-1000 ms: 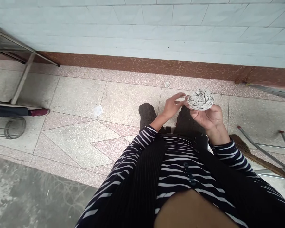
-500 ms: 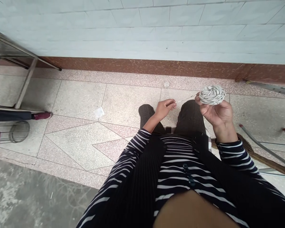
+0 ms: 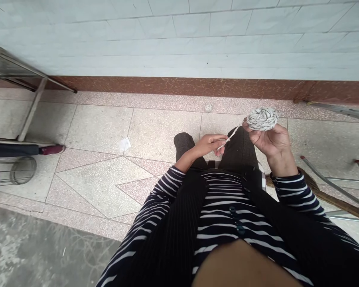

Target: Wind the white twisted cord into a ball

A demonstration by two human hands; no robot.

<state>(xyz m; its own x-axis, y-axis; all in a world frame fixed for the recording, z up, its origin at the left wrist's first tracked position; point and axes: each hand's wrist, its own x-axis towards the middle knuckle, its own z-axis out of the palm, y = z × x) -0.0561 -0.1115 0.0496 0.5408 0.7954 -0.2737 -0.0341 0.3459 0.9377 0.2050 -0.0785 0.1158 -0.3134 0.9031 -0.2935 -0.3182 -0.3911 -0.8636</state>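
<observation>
My right hand (image 3: 271, 139) grips a ball of pale twisted cord (image 3: 262, 118) from below, in front of my right knee. A single strand of cord (image 3: 233, 131) runs from the ball down to the left. My left hand (image 3: 211, 145) pinches that strand between thumb and fingers, and a short end sticks out under the fingertips. Both hands are above my lap, a little apart. Beyond them on the floor lies a small pale round ball (image 3: 208, 107), not touched by either hand.
A tiled wall (image 3: 179, 44) stands close ahead. At left are a metal-legged table (image 3: 32, 103), another person's shoe (image 3: 52, 149) and a wire stand (image 3: 23, 170). White paper (image 3: 124, 144) lies on the floor. Metal legs (image 3: 332, 183) and a wooden pole (image 3: 341, 201) are at right.
My left hand has shifted slightly right and turned, its fingers now closed along the strand. The strand slopes more steeply. The ball stays in my right hand; the whole view has shifted a little.
</observation>
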